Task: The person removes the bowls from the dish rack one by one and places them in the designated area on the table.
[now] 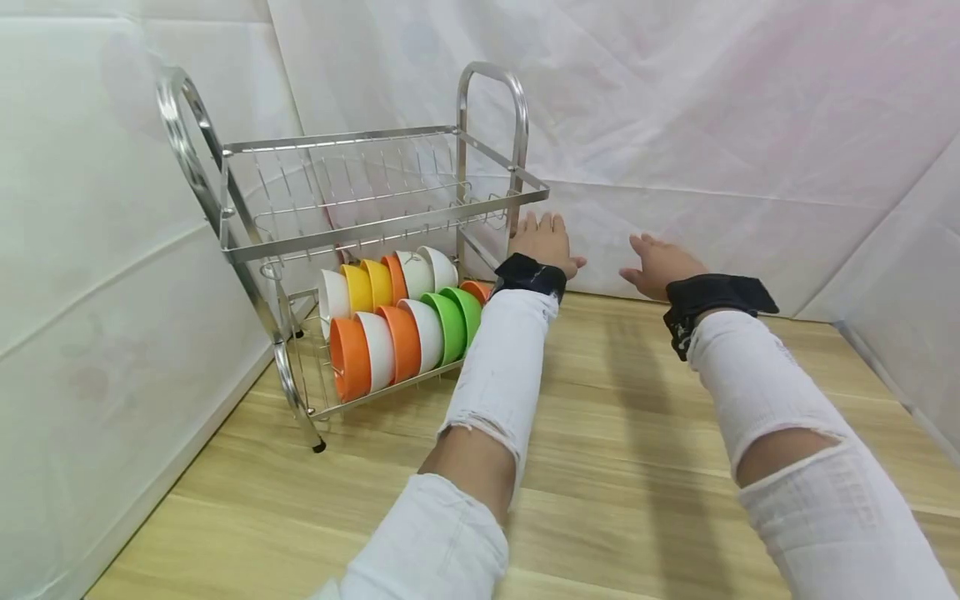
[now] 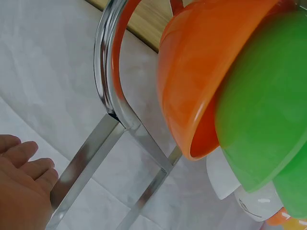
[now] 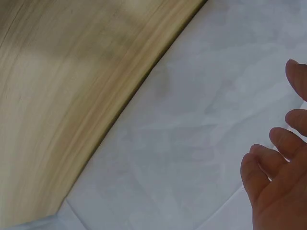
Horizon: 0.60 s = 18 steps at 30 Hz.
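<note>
My left hand (image 1: 543,246) reaches forward with spread, straight fingers beside the right upright of a metal dish rack (image 1: 386,221); it holds nothing. In the left wrist view its fingers (image 2: 29,165) lie alongside the rack's metal post. My right hand (image 1: 660,265) hovers over the far part of the table, fingers extended, holding nothing. On the rack's lower tier stand two rows of bowls on edge: an orange bowl (image 1: 350,358), white bowls, green bowls (image 1: 447,325) and yellow bowls (image 1: 358,287). Another orange bowl (image 2: 201,72) looms nearest the left wrist camera.
The rack's upper tier (image 1: 360,183) is a wire shelf with curved side handles. The wood-grain table (image 1: 585,467) ends at white cloth walls (image 1: 712,125) behind and on both sides. A rubber-capped rack foot (image 1: 318,447) rests on the table at left.
</note>
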Each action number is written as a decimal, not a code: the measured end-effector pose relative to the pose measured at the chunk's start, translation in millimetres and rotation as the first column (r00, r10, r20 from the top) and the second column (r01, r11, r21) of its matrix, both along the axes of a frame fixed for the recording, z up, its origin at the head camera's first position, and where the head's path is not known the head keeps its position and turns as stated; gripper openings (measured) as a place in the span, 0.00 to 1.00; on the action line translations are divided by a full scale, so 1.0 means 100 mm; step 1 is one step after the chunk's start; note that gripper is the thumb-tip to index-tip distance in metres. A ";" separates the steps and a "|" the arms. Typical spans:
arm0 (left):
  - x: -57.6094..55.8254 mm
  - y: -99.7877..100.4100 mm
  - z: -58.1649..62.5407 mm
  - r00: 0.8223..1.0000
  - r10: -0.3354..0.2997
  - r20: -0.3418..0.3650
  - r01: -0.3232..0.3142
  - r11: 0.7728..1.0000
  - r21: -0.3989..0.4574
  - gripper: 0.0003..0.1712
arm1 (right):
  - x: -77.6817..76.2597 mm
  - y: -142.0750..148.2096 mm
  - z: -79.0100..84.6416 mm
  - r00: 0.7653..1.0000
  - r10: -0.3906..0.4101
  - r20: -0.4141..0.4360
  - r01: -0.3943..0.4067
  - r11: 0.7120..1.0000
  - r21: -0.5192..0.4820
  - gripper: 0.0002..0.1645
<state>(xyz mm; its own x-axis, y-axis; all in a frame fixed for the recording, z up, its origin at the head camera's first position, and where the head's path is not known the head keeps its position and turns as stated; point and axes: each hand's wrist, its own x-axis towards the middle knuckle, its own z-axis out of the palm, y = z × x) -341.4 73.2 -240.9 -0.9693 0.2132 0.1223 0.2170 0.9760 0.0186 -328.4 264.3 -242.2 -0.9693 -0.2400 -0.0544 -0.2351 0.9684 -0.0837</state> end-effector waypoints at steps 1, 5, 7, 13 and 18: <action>0.00 0.00 0.00 1.000 -0.001 -0.004 0.001 1.000 0.002 0.49 | -0.01 0.00 -0.02 1.000 0.002 0.004 -0.002 1.000 0.004 0.42; 0.00 -0.02 -0.02 1.000 -0.014 -0.012 0.014 1.000 0.006 0.48 | -0.03 -0.04 -0.09 1.000 0.024 0.014 -0.024 1.000 -0.003 0.42; 0.00 -0.03 -0.03 0.999 -0.032 -0.009 0.032 0.999 -0.001 0.47 | -0.03 -0.06 -0.10 0.999 0.045 0.007 -0.045 0.999 -0.011 0.42; 0.02 -0.06 -0.02 0.994 -0.112 -0.010 0.112 0.994 -0.016 0.41 | 0.10 -0.06 -0.05 0.994 0.109 -0.020 -0.109 0.994 -0.018 0.42; 0.13 -0.08 -0.02 0.982 -0.187 -0.030 0.186 0.982 -0.031 0.39 | 0.22 -0.08 -0.06 0.993 0.105 -0.060 -0.104 0.994 0.016 0.41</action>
